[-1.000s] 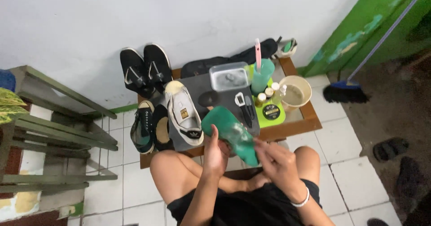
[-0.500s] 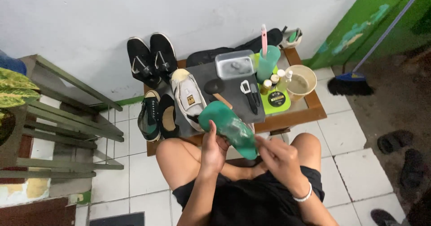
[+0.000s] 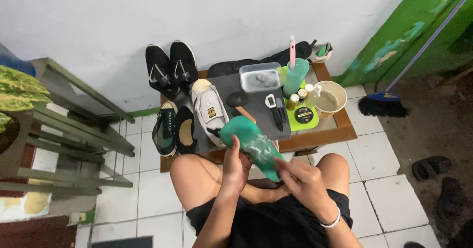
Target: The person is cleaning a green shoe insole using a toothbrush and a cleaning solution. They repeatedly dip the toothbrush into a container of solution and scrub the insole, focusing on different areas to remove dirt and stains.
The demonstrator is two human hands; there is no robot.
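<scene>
I sit at a low wooden table [image 3: 340,132] with my knees against it. My left hand [image 3: 235,165] grips a white shoe turned sole-up, its green sole [image 3: 251,142] facing me. My right hand [image 3: 301,179] rests its fingers on the heel end of that sole. The matching white shoe [image 3: 209,109] lies upright on a dark mat [image 3: 231,88] on the table.
On the table stand a clear lidded box [image 3: 259,77], a teal cup with a pink toothbrush [image 3: 294,75], small bottles, a round tin [image 3: 303,115], brushes [image 3: 276,111] and a bowl of cloudy water [image 3: 329,100]. Black shoes [image 3: 170,68], [image 3: 172,128] sit left. A broom [image 3: 382,102] lies right.
The view has drifted slightly. Both hands have stayed on the green-soled shoe, which has turned a little so its toe points further up-left.
</scene>
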